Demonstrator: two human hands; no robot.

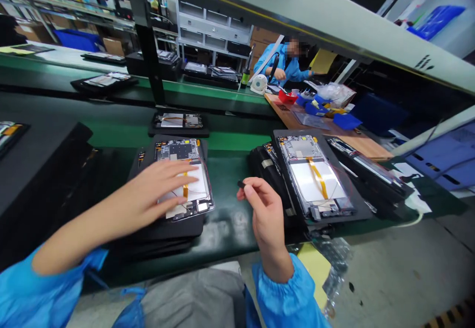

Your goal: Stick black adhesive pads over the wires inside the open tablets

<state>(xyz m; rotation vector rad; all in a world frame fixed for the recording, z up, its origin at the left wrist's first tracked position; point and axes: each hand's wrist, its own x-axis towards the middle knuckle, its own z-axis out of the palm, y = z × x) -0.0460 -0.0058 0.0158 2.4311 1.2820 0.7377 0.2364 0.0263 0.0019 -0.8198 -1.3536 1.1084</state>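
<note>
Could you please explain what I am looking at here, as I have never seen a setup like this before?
There is no machine here: these are a person's bare hands, filmed by a camera worn on their head, looking forward and down. Opened tablets lie on black trays along a green workbench, showing circuit boards and orange ribbon cable. The left hand rests flat on one tablet. The right hand pinches a small black piece between its fingers, beside another tablet. Farther off, a co-worker in blue sits at a table.
</note>
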